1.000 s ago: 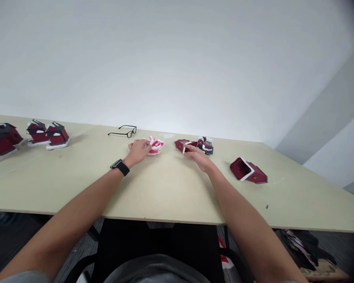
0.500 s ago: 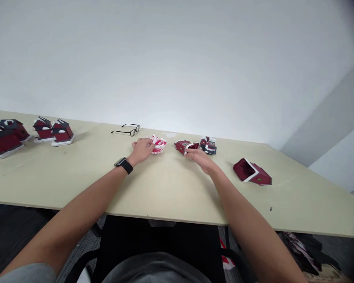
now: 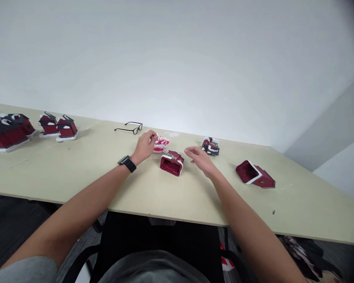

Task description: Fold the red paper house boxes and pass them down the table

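Observation:
A red-and-white patterned object (image 3: pixel 161 145), whose kind I cannot make out, lies on the table. The curled fingers of my left hand (image 3: pixel 144 147) pinch at its upper left edge and partly cover it. Just in front of it a small dark red toy house (image 3: pixel 172 162) lies on its side, its hollow white-rimmed base facing me. My right hand (image 3: pixel 199 158) hovers to the right of this house, apart from it, fingers stretched out and holding nothing. Behind that hand lies another little snowy house (image 3: pixel 210 146), tipped over.
Another hollow red house (image 3: pixel 255 174) lies on the right. Several upright red houses with snowy dark roofs (image 3: pixel 67 127) stand at the left. Black-framed glasses (image 3: pixel 137 129) rest near the wall. A tiny dark bit (image 3: pixel 273 212) lies near the front right edge.
The hollow house by my right hand has moved left and nearer me, turned its base towards me, and been let go. My left hand stays at the red-and-white object.

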### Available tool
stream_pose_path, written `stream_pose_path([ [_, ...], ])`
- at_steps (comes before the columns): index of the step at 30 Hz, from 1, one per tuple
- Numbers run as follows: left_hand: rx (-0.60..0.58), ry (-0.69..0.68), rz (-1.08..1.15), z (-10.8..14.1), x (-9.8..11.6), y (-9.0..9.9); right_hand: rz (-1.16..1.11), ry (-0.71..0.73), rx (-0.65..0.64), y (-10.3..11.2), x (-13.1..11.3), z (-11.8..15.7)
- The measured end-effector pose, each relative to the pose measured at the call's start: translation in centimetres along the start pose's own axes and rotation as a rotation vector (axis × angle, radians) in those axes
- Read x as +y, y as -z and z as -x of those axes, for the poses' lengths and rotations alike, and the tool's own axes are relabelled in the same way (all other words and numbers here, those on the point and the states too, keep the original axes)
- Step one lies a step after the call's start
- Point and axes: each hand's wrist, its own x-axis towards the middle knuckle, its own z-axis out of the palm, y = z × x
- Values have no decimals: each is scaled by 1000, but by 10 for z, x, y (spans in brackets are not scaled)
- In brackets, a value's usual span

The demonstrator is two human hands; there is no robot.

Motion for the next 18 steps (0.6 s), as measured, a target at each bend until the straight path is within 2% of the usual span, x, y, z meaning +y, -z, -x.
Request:
stream_pose_path([
  [2, 9, -17, 62, 1, 2, 0, -13, -52, -141, -7, -3, 6],
  [4, 4, -10, 97, 3, 6, -1, -6, -85, -215, -13, -6, 11],
  [11, -18, -32, 192, 9, 19, -1, -132, -107, -309, -14, -7, 14],
  [15, -62, 62, 393, 13, 28, -1, -184, -93, -310, -15, -8, 15],
  [18, -77, 149, 589, 15, 34, -4, -136, 5, -190, -16, -7, 12],
])
